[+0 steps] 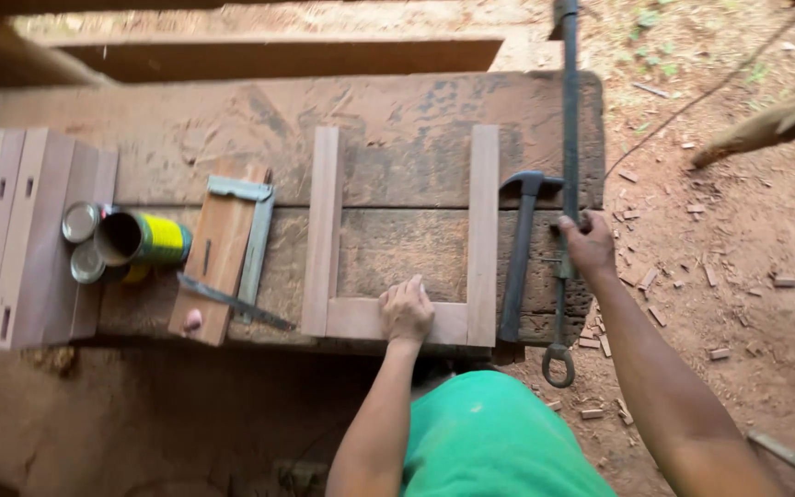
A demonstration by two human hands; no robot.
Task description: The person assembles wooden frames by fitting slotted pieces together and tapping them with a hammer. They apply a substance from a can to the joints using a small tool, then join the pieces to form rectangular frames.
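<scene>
I see, largest first, the worn, scuffed brown plank workbench, standing on reddish dirt littered with wood chips. On it, under my left hand, lies the U-shaped frame of pale, smooth reddish wood: two upright rails joined by a short cross rail along the bench's near edge. The left hand rests palm down with fingers curled on that cross rail, pressing it and enclosing nothing; one rail stands just right of the hand, the other well to its left.

My right hand is clenched on the long dark metal bar clamp, which runs past the bench's right edge and ends nearer me in a ring. Just left of this grip, between it and the frame, lies the dark-handled claw hammer, its head level with the hand.

Far left of the left hand: a stack of slotted pale wooden slats, a reddish board carrying a grey metal try square and a thin blade, then a tipped yellow-banded tin can beside two round metal lids.
</scene>
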